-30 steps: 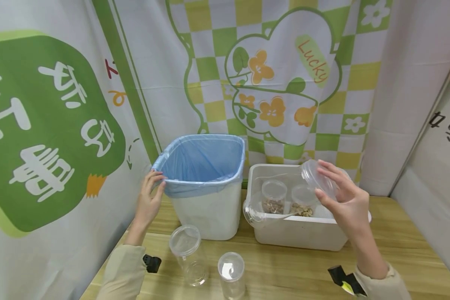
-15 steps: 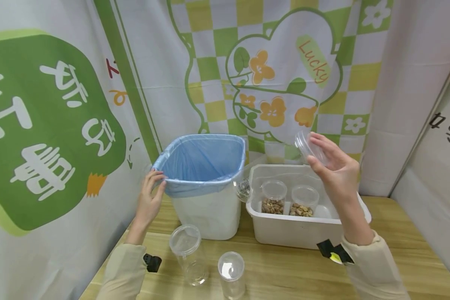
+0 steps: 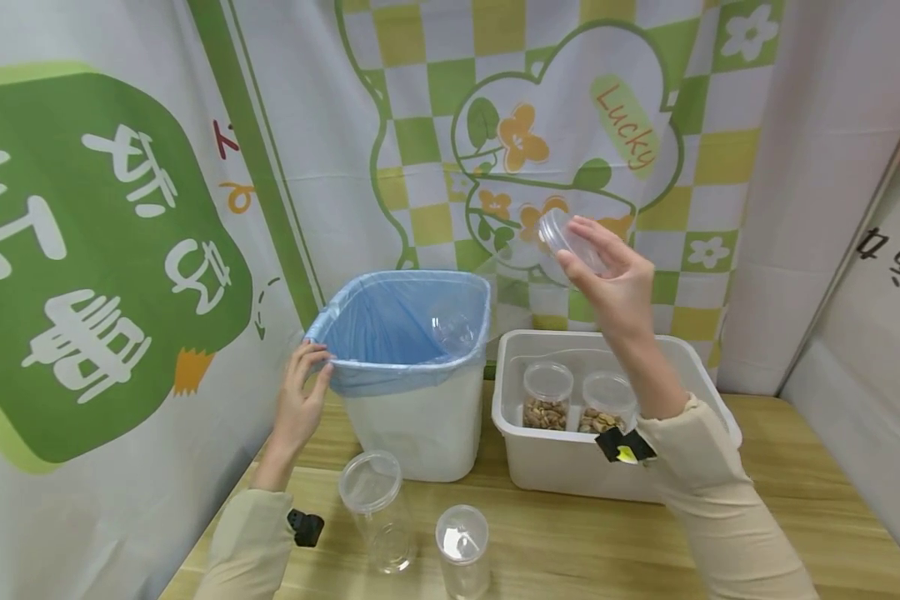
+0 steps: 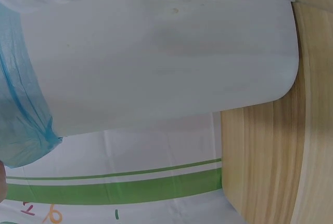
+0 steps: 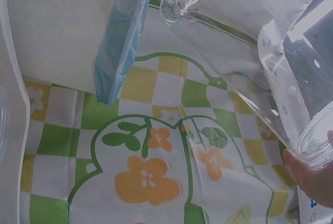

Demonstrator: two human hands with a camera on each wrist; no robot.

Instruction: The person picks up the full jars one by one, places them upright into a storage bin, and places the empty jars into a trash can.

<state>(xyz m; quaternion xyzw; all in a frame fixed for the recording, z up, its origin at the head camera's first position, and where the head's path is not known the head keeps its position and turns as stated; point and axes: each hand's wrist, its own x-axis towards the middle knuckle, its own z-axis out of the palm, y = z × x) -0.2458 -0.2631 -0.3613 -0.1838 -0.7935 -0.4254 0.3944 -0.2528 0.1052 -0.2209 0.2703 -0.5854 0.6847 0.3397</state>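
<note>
Two grips: right hand round clear jar, faint far end perhaps over liner, left hand on bin rim.

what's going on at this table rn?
A person's right hand grips a tilted, empty-looking clear plastic jar by its lidded end, base lower and toward a white bin with a blue liner. The left hand rests its fingers on the bin's rim. Two lidded clear jars stand nearby on the wooden table, apparently empty. In the white tub beside the bin, two more jars hold brown, nut-like pieces.
</note>
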